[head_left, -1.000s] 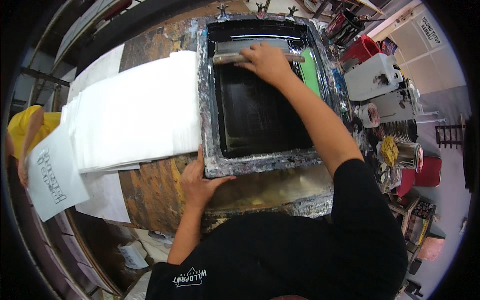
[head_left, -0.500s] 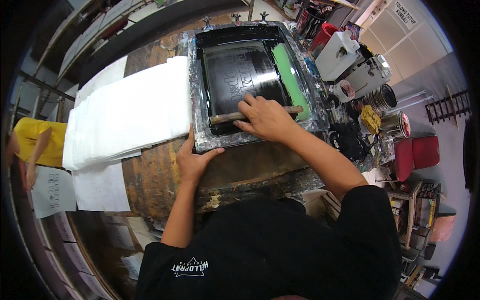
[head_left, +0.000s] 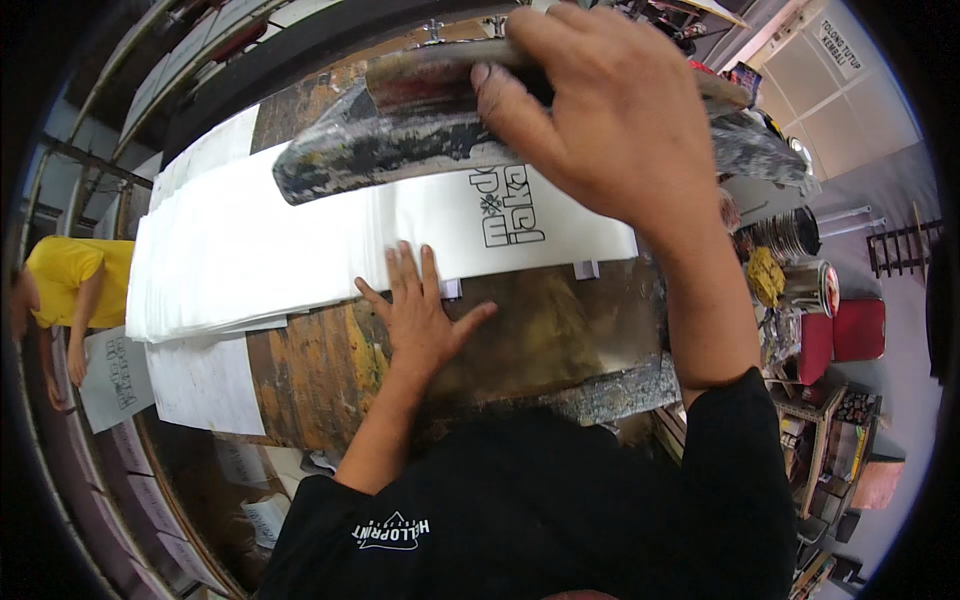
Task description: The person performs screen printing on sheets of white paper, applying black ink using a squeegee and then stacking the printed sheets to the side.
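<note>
The paint-smeared screen printing frame (head_left: 350,160) is tilted up, its near edge raised high above the table. At that edge, my right hand (head_left: 610,110) is closed around the squeegee (head_left: 420,80), whose bar lies along the frame; whether the fingers also grip the frame is hidden. Beneath lies a white sheet (head_left: 430,215) with fresh-looking black lettering, partly covered from view by the frame and my hand. My left hand (head_left: 415,315) is open, fingers spread, its fingertips at the sheet's near edge. A stack of white sheets (head_left: 240,240) adjoins it on the left.
A stained wooden table (head_left: 320,365) carries everything. At far left, a person in a yellow top (head_left: 75,280) handles a printed sheet (head_left: 115,380) beside metal racks. Paint cans (head_left: 810,290), a yellow cloth-like lump (head_left: 765,275) and a red chair (head_left: 858,330) are at the right.
The frame has swung up from lying flat, and my right hand has risen away from me with the squeegee. The printed sheet is uncovered. My left hand moved from the frame's corner to the sheet edge.
</note>
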Action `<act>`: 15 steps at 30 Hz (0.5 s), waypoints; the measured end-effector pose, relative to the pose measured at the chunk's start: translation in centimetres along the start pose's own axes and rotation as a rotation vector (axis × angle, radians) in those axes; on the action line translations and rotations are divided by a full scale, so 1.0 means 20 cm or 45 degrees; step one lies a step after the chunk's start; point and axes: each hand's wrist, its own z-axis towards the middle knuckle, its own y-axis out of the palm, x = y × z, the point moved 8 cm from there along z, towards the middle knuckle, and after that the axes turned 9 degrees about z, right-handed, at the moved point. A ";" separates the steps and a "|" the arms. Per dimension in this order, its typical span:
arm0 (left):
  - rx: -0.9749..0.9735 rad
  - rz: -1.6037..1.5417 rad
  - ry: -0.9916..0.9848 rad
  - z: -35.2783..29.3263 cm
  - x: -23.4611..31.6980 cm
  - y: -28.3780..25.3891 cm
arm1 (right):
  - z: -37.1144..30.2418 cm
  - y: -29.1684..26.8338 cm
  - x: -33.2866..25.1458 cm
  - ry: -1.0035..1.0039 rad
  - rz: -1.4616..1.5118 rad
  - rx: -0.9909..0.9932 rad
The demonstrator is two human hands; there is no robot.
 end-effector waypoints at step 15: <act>0.779 -0.378 -0.388 -0.11 -0.92 -0.33 | 0.18 -0.04 0.08 0.230 -0.051 -0.159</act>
